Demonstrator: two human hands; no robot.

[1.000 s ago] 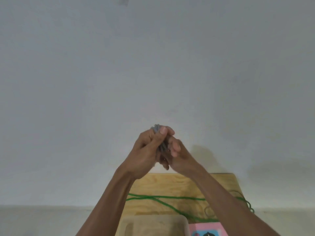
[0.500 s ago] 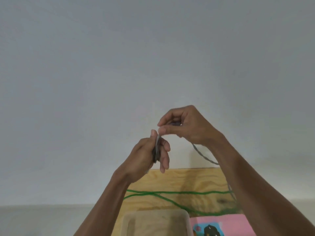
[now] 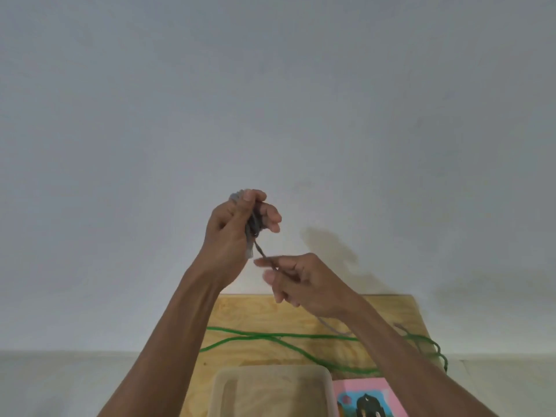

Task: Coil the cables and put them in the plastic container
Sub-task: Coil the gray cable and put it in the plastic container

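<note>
- Left hand (image 3: 237, 233) is raised in front of the pale wall (image 3: 270, 100), fingers curled round a small bundle of grey cable (image 3: 252, 228).
- From that bundle I see 1 grey strand run down to my right hand (image 3: 304, 282), which pinches it between thumb and fingers, lower and to the right.
- Below, on the wooden table (image 3: 240, 314), a green cable (image 3: 270, 337) lies loose and uncoiled.
- Nearest me, the translucent plastic container (image 3: 270, 374) sits on the table, with a pink card (image 3: 364, 389) just beside it on the right.
</note>
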